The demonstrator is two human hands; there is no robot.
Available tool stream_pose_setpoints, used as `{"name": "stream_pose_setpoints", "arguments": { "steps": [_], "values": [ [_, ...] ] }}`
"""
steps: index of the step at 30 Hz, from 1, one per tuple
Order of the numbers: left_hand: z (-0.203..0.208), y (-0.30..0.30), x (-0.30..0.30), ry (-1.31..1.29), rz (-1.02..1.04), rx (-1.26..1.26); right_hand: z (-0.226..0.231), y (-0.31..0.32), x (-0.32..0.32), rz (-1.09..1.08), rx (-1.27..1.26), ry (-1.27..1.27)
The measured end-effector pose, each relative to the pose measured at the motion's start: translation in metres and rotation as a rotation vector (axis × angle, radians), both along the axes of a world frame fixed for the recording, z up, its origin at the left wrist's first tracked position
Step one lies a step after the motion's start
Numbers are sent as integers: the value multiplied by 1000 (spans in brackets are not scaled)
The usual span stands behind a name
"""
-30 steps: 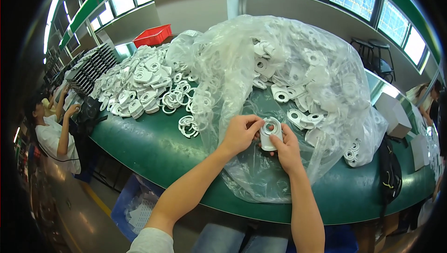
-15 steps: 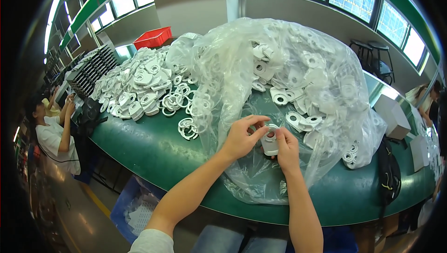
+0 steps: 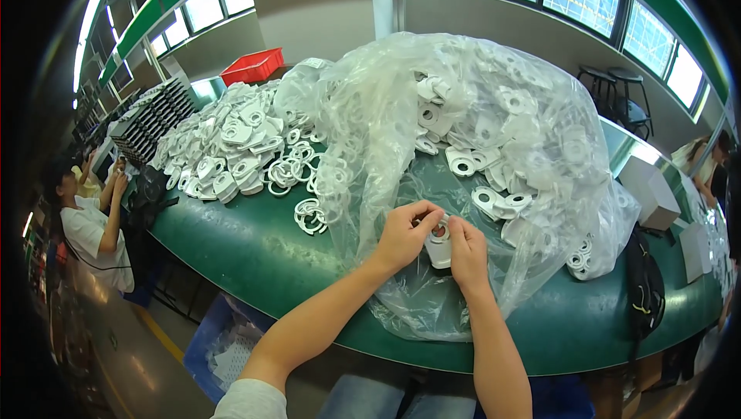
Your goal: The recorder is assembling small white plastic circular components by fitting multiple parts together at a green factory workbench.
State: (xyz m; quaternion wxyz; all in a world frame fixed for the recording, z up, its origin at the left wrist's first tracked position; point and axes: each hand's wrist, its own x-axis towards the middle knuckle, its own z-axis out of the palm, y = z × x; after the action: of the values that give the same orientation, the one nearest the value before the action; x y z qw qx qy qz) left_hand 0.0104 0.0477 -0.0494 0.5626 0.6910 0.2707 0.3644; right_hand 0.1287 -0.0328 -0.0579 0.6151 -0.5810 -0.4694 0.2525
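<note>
Between my two hands, above the clear plastic sheet, is a white plastic part (image 3: 439,254) with a round hole near its far end. My left hand (image 3: 404,235) pinches the upper left of it, around the hole. On the right side, the fingers of my right hand (image 3: 468,251) close on the same part. Whether a separate ring sits at the hole is too small to tell. Similar white parts (image 3: 500,201) lie just beyond my hands, inside the big clear plastic bag (image 3: 370,133). A cluster of white rings (image 3: 310,217) rests on the green table left of the bag.
A heap of white parts (image 3: 231,141) covers the far left of the green table (image 3: 247,238). Behind it stand a red bin (image 3: 253,65) and stacked dark trays (image 3: 158,122). A white box (image 3: 650,191) is at right; a blue crate (image 3: 212,342) sits below. Another person (image 3: 93,222) works at left.
My hands have drawn closer together around the white part and moved slightly toward me. The left fingers, spread before, now press on the part near its hole.
</note>
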Motion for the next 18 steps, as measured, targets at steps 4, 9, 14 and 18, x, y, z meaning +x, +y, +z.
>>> {"name": "stream_pose_setpoints", "arguments": {
  "steps": [4, 9, 14, 18],
  "values": [
    [8, -5, -2, -42, -48, 150, -9, 4, 6, 26, 14, 218],
    [7, 1, -5, -37, -108, 97, -8, 2, 11, 69, 44, 261],
    [9, 8, -10, -38, -111, -118, 4, -4, 7, 175, -16, 314],
    [10, 8, -9, -9, -105, -96, 1, -1, 10, 233, -16, 286]
  ]
}}
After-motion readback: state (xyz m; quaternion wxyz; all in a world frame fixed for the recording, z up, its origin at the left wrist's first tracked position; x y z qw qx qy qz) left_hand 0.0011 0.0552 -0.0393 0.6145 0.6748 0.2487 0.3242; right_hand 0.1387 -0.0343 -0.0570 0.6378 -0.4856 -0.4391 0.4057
